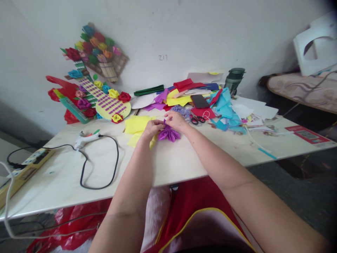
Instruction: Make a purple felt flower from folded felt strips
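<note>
A purple paper flower (pixel 169 134) is held just above the white table, its petals fanned toward me. My left hand (pixel 153 128) pinches its gathered upper part from the left. From the right, my right hand (pixel 176 120) grips the same bunched part with closed fingers, and some of it is hidden behind them. Yellow paper sheets (pixel 137 125) lie under and beside my left hand. To the right of my right hand rest scissors (pixel 198 120) with dark handles, close to a crumpled lilac bundle (pixel 182 111).
At left lie a white glue gun (pixel 85 140) with a looping black cord and a power strip (pixel 28 165). A flower-trimmed paper guitar (pixel 105 100) leans by the wall, near a glue bottle (pixel 73 109). Coloured paper, a phone (pixel 199 101) and a dark bottle (pixel 234 80) fill the back.
</note>
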### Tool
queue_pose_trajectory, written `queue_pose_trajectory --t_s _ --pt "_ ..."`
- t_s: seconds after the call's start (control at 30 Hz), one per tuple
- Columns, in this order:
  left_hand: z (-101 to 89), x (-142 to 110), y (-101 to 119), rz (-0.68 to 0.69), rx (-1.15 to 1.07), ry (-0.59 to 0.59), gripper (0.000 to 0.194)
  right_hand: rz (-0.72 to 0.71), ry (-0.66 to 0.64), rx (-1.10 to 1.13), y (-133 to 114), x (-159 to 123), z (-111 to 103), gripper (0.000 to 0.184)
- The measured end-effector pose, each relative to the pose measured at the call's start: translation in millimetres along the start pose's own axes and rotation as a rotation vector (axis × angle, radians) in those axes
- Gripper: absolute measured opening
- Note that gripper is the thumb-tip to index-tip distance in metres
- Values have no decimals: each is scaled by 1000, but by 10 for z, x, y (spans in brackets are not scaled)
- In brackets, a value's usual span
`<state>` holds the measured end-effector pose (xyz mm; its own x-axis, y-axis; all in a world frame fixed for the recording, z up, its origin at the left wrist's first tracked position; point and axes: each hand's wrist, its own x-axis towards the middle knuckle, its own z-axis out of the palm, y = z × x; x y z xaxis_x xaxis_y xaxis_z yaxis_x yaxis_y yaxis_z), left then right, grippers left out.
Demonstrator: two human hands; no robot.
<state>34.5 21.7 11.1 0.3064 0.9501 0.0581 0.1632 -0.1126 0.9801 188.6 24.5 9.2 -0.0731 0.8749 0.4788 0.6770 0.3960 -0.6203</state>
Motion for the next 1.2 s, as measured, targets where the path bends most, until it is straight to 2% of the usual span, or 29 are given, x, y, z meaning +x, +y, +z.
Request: queue_pose_trajectory --t_s 0.23,0.47,0.67,0.9,1.07,1.2 --pt "4 48 -58 -45 35 44 19 -46 14 19 36 9 27 17" --pt "-14 123 -146 16 108 137 15 -88 29 30 33 15 32 18" --pt "-12 154 -179 74 190 182 13 -210 13 125 41 9 29 15" --pt "-7 70 -106 46 242 178 14 -366 -95 228 -26 -18 -47 13" --pt "-12 31 -72 55 254 158 16 -319 -116 174 -76 -14 -85 16" --pt "-10 75 -78 105 375 185 17 -270 -72 80 -55 4 -53 11"
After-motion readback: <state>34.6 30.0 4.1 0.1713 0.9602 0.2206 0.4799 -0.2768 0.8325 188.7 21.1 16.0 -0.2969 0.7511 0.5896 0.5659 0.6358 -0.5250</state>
